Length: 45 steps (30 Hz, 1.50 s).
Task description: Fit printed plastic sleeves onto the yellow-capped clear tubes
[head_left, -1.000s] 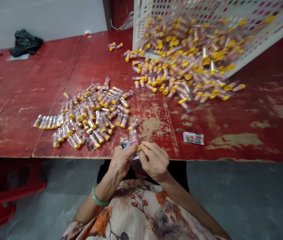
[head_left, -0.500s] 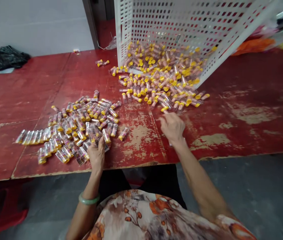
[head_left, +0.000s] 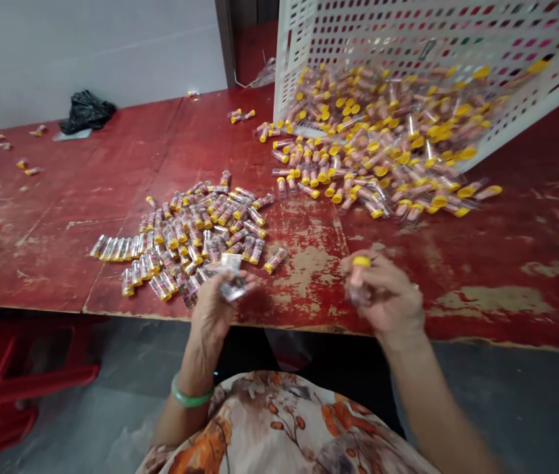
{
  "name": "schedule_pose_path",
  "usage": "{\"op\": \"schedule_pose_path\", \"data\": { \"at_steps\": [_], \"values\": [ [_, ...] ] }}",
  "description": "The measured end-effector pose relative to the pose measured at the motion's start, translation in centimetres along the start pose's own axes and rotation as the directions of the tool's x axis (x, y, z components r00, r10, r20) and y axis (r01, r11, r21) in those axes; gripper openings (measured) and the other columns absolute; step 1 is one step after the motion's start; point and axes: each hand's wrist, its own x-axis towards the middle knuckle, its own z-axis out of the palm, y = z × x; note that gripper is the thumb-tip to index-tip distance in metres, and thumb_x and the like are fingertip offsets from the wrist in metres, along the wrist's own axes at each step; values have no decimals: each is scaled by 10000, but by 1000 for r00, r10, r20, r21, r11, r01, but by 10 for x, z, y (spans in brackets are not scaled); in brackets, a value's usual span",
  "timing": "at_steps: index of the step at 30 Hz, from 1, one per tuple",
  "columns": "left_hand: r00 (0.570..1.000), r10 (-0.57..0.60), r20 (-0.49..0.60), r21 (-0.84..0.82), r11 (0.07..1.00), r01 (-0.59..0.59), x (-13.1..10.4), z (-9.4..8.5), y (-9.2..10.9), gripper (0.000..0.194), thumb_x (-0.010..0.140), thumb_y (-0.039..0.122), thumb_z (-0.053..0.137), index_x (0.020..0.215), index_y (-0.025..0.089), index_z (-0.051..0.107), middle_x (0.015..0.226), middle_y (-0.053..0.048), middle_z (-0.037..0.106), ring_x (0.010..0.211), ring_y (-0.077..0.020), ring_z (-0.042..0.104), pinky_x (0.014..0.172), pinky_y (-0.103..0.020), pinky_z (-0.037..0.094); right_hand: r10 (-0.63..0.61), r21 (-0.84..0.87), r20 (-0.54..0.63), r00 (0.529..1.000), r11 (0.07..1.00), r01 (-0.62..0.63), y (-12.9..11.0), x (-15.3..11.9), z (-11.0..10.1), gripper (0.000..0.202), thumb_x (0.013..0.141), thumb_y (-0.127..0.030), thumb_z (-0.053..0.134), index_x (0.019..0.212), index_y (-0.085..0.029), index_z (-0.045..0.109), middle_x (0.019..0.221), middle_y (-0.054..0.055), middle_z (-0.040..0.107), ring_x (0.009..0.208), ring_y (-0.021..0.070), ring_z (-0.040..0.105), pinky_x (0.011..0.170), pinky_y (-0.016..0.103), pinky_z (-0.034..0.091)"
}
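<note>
Between right fingers (head_left: 384, 279) sits one tube (head_left: 360, 274) (yellow-capped).

The person wears a loose, cream blouse (head_left: 254, 401) printed with orange flowers (head_left: 207, 447), blurry grey-brown patches (head_left: 331, 451) and, near the middle, 3 small reddish-orange berries (head_left: 300, 422) on thin, dark stems. Below it are black trousers (head_left: 363, 368). 1 smooth, rounded, pale green bangle (head_left: 191, 397) circles the left wrist. Left hand (head_left: 212, 308) and right hand (head_left: 392, 301) are bare.
</note>
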Motion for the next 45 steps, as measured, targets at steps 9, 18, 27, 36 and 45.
{"op": "schedule_pose_path", "data": {
  "at_steps": [9,18,27,36,45],
  "values": [
    [964,-141,224,76,989,127,-34,18,-44,237,589,208,825,736,96,677,669,-50,701,582,-146,660,574,-240,560,188,56,138,972,979,-197,26,-61,66,134,697,-294,696,753,-180,652,633,-12,604,490,73,480,476,196,386],
    [928,-246,279,118,968,221,-33,13,-48,310,593,219,828,840,83,697,721,-72,705,593,-160,662,588,-281,574,301,106,-19,953,949,-298,11,-54,76,229,603,-336,803,703,-180,668,653,-15,632,510,130,594,494,263,530],
    [864,-348,363,155,937,313,-30,6,-44,286,613,270,819,778,83,678,720,-73,679,579,-139,634,564,-251,533,289,64,-29,957,956,-287,3,-44,55,192,577,-291,788,597,-153,656,531,-28,585,434,72,496,423,191,415],
    [874,-354,333,202,932,300,-24,16,-47,372,516,311,865,753,92,680,582,5,583,458,-47,469,466,-183,401,284,-208,312,907,951,-226,-8,-20,39,150,597,-280,751,578,-147,683,580,-13,567,512,85,476,482,214,383],
    [958,-226,177,56,974,219,-28,23,-50,417,496,248,871,856,110,711,860,-79,719,682,-161,646,658,-287,516,45,-60,227,973,998,-32,-11,-64,10,194,775,-297,667,943,-213,618,899,13,566,567,85,535,508,235,445]
  ]
}}
